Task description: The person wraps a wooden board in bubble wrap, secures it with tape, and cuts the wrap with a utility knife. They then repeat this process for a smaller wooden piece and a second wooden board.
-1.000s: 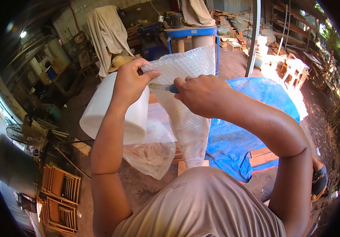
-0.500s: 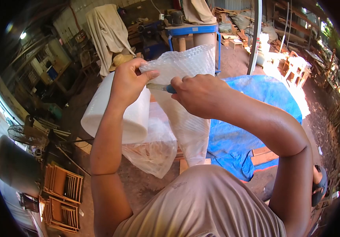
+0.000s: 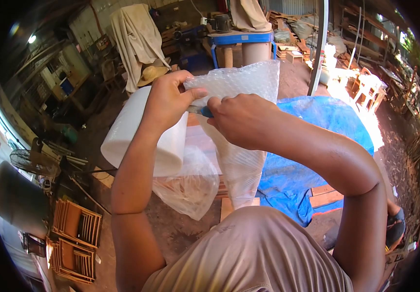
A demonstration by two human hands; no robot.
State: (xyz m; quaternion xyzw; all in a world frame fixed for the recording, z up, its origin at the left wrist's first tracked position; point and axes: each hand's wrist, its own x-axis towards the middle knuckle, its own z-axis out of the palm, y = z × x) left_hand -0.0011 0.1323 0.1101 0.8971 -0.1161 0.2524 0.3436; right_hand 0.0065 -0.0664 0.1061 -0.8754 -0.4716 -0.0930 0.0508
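Left hand pinches the bubble wrap near its upper corner, thumb and fingers closed on it. Right hand is closed around the blue handle of a knife, just below the left thumb. Wrap hangs in front of the torso; roll beside it, behind the left forearm; blue tarp beyond.

Judgement: cutting in hand; calls for taut wrap, thumb clear of the edge. Blade mostly hidden; cannot tell how far any cut runs. Someone's limb at right, cut off.
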